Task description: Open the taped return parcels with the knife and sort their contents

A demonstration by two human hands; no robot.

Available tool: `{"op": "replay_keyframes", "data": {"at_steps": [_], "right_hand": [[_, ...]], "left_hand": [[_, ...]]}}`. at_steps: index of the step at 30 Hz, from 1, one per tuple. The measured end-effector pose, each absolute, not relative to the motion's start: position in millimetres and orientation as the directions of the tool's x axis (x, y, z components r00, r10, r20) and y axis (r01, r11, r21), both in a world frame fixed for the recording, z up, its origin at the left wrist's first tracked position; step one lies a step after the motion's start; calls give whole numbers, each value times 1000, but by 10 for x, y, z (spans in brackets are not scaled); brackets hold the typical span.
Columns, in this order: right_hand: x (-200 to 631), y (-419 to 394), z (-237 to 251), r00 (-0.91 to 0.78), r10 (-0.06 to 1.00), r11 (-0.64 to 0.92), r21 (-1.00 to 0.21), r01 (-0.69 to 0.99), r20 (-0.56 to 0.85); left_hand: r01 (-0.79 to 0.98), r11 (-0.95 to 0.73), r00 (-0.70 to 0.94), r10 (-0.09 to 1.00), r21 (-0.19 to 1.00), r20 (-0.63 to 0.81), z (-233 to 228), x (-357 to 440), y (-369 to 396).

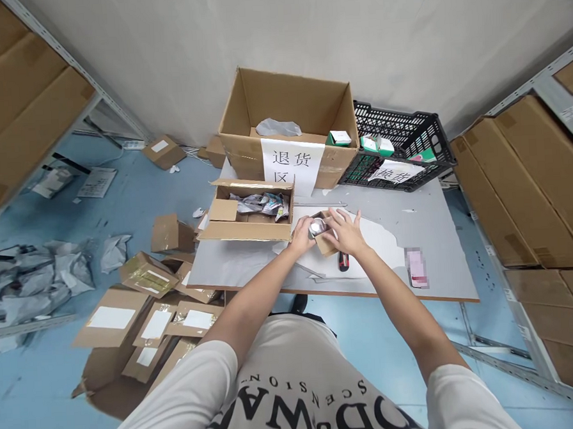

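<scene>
Both my hands meet over a small open cardboard box (325,241) on the grey table (431,232). My left hand (301,234) grips a small shiny silver packet (317,226) at the box's mouth. My right hand (347,232) holds the box's right side, fingers spread over its flap. A red and black utility knife (343,261) lies on white paper just below my right hand.
An open flat carton (248,210) of silver bags lies left of my hands. Behind stand a large labelled carton (286,121) and a black crate (398,146). A phone (417,268) lies near the front right edge. Discarded boxes (150,311) litter the floor left.
</scene>
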State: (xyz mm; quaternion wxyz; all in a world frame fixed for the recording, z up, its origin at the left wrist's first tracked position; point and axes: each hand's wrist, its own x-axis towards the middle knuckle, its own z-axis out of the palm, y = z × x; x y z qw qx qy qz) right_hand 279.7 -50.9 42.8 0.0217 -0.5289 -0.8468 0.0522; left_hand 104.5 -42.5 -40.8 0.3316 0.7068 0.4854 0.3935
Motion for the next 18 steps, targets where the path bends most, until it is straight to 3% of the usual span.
{"op": "replay_keyframes", "data": {"at_steps": [3, 5, 7, 12, 15, 18], "right_hand": [[3032, -536, 369, -315, 949, 308, -285, 908, 23], [3183, -565, 304, -339, 941, 313, -387, 867, 2], [3286, -605, 239, -421, 906, 374, -405, 835, -32], [3339, -655, 159, -552, 817, 486, -318, 814, -166], [3352, -628, 151, -571, 804, 454, -447, 770, -166], [3338, -573, 124, -481, 869, 340, -572, 747, -112]], "left_hand": [[445, -285, 217, 954, 849, 206, -419, 1046, -431], [451, -290, 234, 951, 844, 202, -421, 1050, -447], [450, -312, 248, 944, 837, 218, -420, 1055, -469], [444, -360, 266, 927, 820, 263, -440, 1045, -509], [449, -355, 255, 930, 820, 263, -464, 1023, -509], [448, -354, 257, 931, 821, 261, -475, 1018, -511]]}}
